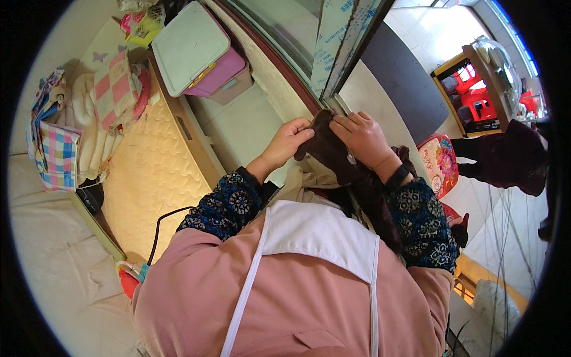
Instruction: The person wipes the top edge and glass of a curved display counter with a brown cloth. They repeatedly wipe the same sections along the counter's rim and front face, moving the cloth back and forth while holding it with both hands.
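A dark brown piece of cloth, perhaps a garment, is stretched between my two hands beside a window frame. My left hand pinches its left edge between thumb and fingers. With bent fingers, my right hand grips the upper right edge. From there the cloth hangs down past my right wrist towards my right sleeve. A small shiny object shows just below my right hand; its kind is unclear. Beige cloth lies under the brown piece, close to my white apron.
A bed with a quilted yellow mattress and folded bedding stands left. A lidded pink storage box is beyond it. The sliding window's frame rises just past my hands. Another person is at the right, near a red patterned stool.
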`<state>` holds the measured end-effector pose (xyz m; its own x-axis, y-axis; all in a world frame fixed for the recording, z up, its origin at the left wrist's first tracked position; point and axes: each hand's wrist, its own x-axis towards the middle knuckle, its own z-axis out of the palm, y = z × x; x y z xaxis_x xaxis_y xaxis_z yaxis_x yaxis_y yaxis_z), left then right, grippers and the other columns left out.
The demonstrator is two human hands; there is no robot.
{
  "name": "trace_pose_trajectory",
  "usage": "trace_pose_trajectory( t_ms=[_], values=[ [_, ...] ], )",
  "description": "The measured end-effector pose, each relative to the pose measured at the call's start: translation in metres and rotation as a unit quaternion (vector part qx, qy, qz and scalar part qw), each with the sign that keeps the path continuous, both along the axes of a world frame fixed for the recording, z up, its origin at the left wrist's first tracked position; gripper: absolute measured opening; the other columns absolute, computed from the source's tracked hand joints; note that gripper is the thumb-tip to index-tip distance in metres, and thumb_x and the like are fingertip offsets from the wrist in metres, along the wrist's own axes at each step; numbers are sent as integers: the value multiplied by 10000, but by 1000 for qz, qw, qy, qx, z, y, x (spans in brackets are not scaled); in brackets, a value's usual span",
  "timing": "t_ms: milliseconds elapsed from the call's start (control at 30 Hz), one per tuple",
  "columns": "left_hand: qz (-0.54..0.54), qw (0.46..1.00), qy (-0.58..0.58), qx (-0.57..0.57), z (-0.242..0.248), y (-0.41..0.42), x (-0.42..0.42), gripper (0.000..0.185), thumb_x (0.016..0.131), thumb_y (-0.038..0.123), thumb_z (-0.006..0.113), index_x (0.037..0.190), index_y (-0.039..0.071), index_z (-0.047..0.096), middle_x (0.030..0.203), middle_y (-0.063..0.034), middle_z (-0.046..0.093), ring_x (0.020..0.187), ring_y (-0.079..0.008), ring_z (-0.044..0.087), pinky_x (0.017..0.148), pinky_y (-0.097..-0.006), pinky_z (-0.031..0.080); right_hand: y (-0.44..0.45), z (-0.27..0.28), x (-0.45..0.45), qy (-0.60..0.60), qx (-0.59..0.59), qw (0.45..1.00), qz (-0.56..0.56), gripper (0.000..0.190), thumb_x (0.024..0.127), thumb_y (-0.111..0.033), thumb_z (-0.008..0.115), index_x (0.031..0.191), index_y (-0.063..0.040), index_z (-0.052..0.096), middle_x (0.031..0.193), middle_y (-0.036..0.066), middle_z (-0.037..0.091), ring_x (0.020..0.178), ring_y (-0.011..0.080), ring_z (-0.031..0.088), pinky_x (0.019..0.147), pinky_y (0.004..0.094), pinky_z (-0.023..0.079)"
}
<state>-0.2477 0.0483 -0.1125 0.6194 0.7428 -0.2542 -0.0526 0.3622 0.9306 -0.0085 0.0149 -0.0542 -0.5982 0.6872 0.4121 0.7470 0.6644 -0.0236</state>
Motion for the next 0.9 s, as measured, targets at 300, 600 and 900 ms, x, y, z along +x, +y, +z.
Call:
trace_pose_trajectory(
  t_ms=[300, 600, 900],
  values=[
    [35, 994, -99, 12, -6, -6, 0, 204, 1024, 42, 568, 1226, 29, 593, 1004, 21, 660, 872, -55, 600, 750, -214, 489, 33, -4, -39, -82, -22, 993, -78, 160, 767, -149, 662, 915, -108, 615, 932, 28, 649, 932, 226, 627, 820, 356, 494],
    [-101, 984, 120, 82, -14, -10, -5, 312, 946, 124, 671, 1231, 13, 609, 994, -65, 700, 915, -135, 645, 815, -295, 527, -43, 16, -26, -96, -108, 977, -156, 116, 789, -120, 650, 895, -78, 632, 903, 61, 669, 942, 256, 639, 844, 375, 493],
    [-219, 951, 76, 207, 6, -15, 14, 172, 956, 81, 629, 1114, 28, 675, 923, -4, 676, 876, -103, 609, 820, -285, 509, -158, 37, 10, 122, -191, 930, -290, 154, 822, 16, 638, 949, -56, 687, 914, 125, 701, 818, 329, 670, 741, 417, 536]
  ],
)
